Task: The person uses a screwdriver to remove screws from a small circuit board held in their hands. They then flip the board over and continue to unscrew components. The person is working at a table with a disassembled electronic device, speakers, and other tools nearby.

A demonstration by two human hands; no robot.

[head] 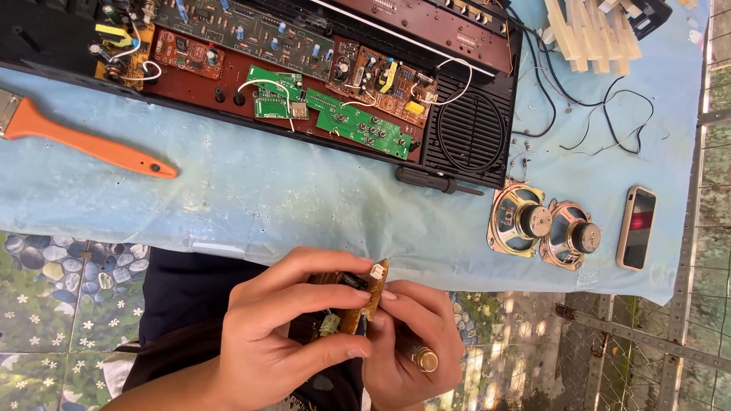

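My left hand [278,335] and my right hand [415,342] hold a small brown circuit board [365,301] between them, low in the view and below the table's front edge. The board stands on edge, with a white connector at its top and dark parts on its face. Fingers of both hands pinch it. A brass-tipped object [424,358] sticks out of my right hand. On the table beyond lies an opened black electronic case [468,133] with green and brown circuit boards [358,122] and loose white wires inside.
An orange-handled brush [91,144] lies at the left on the light blue cloth [266,198]. A black screwdriver [438,181] rests by the case. Two round speakers [544,226], a phone [636,227], black wires and a pile of white keys [590,30] sit at the right. Tiled floor shows below.
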